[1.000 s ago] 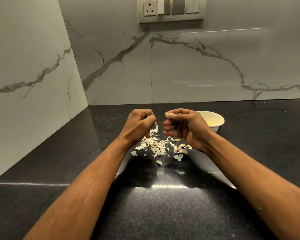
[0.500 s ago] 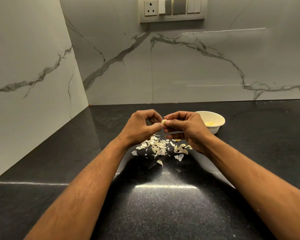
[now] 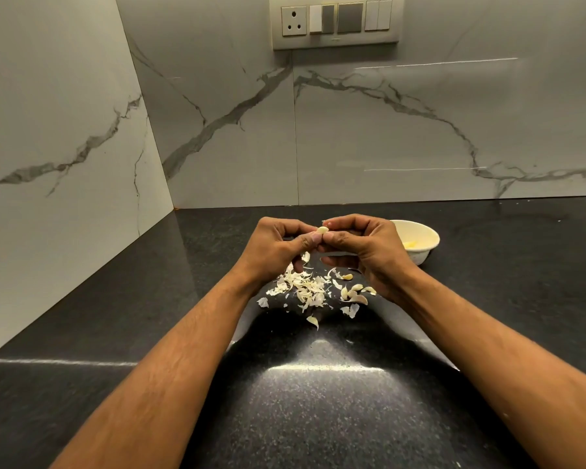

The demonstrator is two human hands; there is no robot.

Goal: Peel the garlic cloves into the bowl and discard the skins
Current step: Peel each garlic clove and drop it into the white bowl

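- Left hand (image 3: 278, 247) and right hand (image 3: 366, 245) raised together above the bench (image 3: 318, 418), towards its far edge, knuckles nearly meeting.
- Garlic clove (image 3: 322, 229) pinched between the two hands: right thumb and forefinger curled round it, left thumb tip pressed against its near side, left fingers (image 3: 298, 228) curled in towards it.
- Clove pale and small, long axis roughly level and running left to right; pointed end too small to tell.
- Heap of skins (image 3: 303, 287) lying on the bench directly below the hands, papery white flakes scattered loosely.
- A few unpeeled cloves (image 3: 354, 294) lying just right of the skins, near the right wrist, pointing various ways.
- Bowl (image 3: 423, 247), cream-coloured, standing on the bench behind the right hand and partly hidden by it, near the far edge; something pale yellow inside.
- Switch panel (image 3: 335, 22) mounted on the marble wall (image 3: 403, 137) above the bench's far edge, with a socket at its left end.
- No readable writing or brand marks on bowl, panel or bench.
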